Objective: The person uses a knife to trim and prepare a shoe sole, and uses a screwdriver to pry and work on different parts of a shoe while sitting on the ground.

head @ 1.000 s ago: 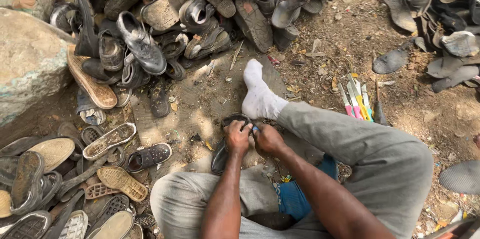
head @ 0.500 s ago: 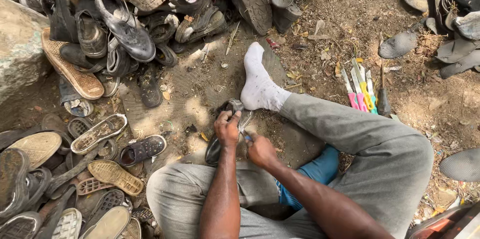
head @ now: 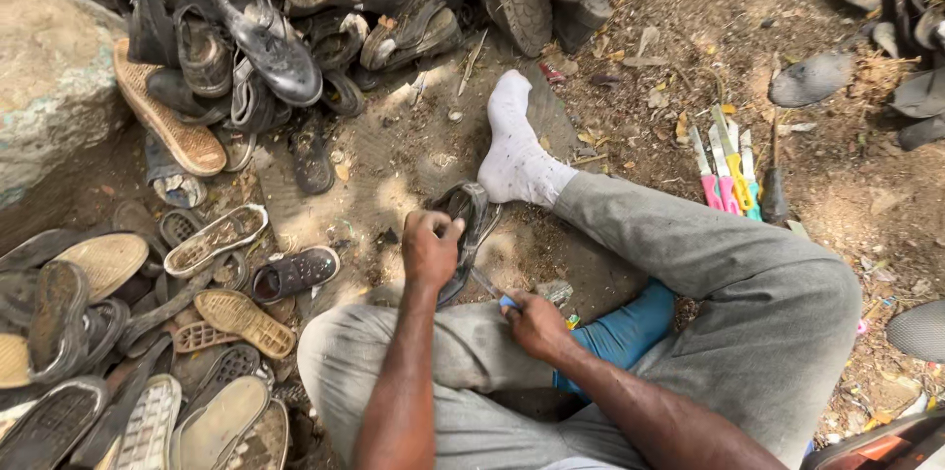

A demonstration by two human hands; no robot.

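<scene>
I sit on dirt ground with my legs crossed, in grey trousers and one white sock. My left hand (head: 429,248) grips a dark worn shoe sole (head: 470,234) and holds it against the ground near my socked foot (head: 514,150). My right hand (head: 535,322) is closed around a small knife with a blue handle (head: 495,294), whose blade points toward the sole's lower edge. A blue cloth (head: 623,332) lies under my right leg.
A heap of old shoes and sandals (head: 266,37) fills the top left, beside a large rock (head: 49,96). More soles and sandals (head: 118,332) lie at the left. Several coloured-handled cutters (head: 726,170) rest on the dirt to the right, with dark soles (head: 812,78) beyond.
My two hands, close together on the sole a second ago, have separated. The right hand has drawn back toward my lap with the knife while the left keeps hold of the sole.
</scene>
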